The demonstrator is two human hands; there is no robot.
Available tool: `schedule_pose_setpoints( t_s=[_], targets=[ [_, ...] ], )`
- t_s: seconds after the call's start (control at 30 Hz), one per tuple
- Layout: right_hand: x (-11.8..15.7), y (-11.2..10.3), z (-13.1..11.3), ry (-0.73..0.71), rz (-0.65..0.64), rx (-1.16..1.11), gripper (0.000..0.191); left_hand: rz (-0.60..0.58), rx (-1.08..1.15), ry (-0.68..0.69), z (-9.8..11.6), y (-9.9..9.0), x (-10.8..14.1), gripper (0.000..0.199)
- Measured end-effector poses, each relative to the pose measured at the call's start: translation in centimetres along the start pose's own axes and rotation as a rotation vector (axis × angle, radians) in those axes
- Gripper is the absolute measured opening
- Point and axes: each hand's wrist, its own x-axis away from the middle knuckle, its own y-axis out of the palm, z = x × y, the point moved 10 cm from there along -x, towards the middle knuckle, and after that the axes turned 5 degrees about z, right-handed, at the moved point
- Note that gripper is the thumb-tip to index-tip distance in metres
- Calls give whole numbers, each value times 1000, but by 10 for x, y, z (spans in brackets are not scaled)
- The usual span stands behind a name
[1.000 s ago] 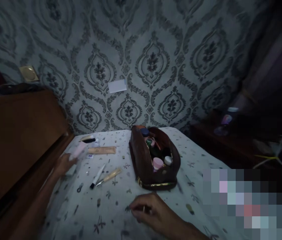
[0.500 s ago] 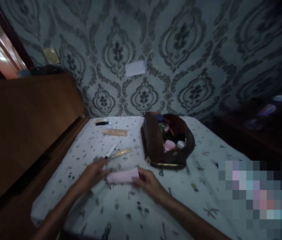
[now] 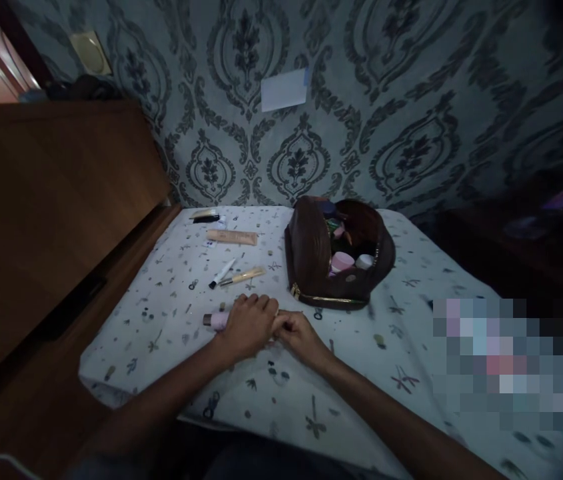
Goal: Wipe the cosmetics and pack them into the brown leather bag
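Note:
My left hand [image 3: 250, 325] is wrapped over a pink tube [image 3: 218, 321], whose dark-capped end sticks out to the left. My right hand [image 3: 301, 335] has its fingers curled at the tube's other end, against my left hand; that end is mostly hidden. Just beyond my hands lie a tan-handled brush [image 3: 244, 276] and a white brush [image 3: 226, 270] with a dark tip. Farther back rests a beige tube [image 3: 232, 237]. An open brown bag [image 3: 306, 250] holding a pink-lidded jar [image 3: 342, 261] and a white-lidded one [image 3: 364, 261] stands to the right.
Small items, one black [image 3: 206, 219], lie at the back left of the patterned cloth [image 3: 161, 293]. A wooden cabinet [image 3: 61, 200] borders the left side. Patterned wallpaper with a white paper [image 3: 284, 91] rises behind. The right side is partly pixelated.
My left hand has moved right and closed over the pink tube, which now shows its dark-capped end at left. The view has tilted down, so the wall and bag appear higher.

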Motion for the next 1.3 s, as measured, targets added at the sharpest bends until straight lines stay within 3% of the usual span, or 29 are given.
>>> schedule_pose_setpoints(
  t_s=[0.13,0.37,0.53,0.77,0.97,1.13,1.3],
  targets=[
    [2,5,1,22,-52,-9,22,5,-102,-50,-27,2,26,35],
    [1,6,6,20,-67,19,34,-55,-117,-188,-89,-4,71,37],
    [1,5,8,29,-48,-7,37,-127,-95,-275,-109,1,83,29],
    [4,4,8,116,-30,-52,48,-94,-110,-240,-108,2,85,25],
    [6,-5,5,124,42,-106,34,166,-186,-90,-97,-18,83,27],
    [3,-10,4,66,71,-127,30,165,-203,-78,-93,-21,72,29],
    [0,-9,22,159,62,-266,54,106,-196,-32,-68,-18,52,30]
  ],
)
